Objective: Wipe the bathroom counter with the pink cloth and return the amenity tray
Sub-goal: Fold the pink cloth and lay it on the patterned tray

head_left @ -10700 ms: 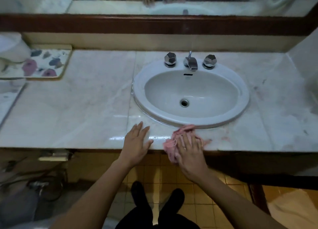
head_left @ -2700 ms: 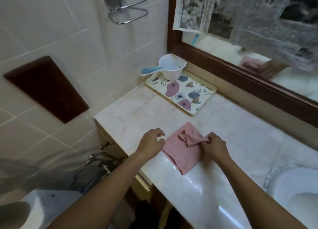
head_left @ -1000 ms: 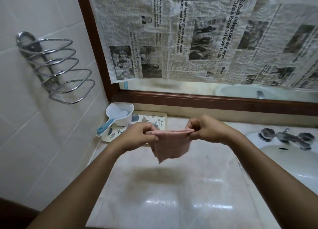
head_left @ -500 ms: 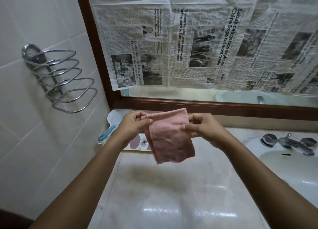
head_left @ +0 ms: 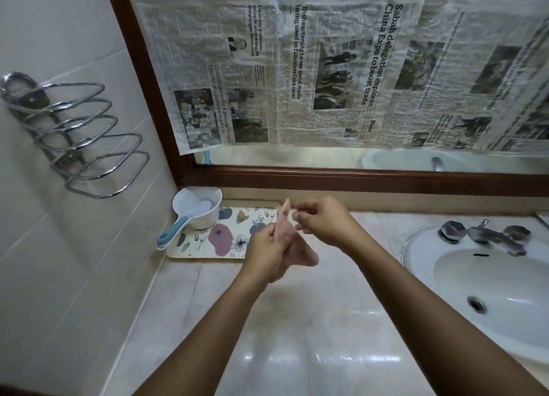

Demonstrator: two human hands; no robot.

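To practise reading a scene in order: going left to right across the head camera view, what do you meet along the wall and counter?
Wire rack → scoop → left hand → right hand → tap.

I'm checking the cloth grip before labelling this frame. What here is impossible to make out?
Head view, pink cloth: motion-blurred, so its folds are unclear, as is whether the right hand pinches its top corner.
Tray: right end partly hidden behind the left hand, which grips the cloth.
Sink: cut off by the right edge.
Mirror: mostly covered by newspaper.
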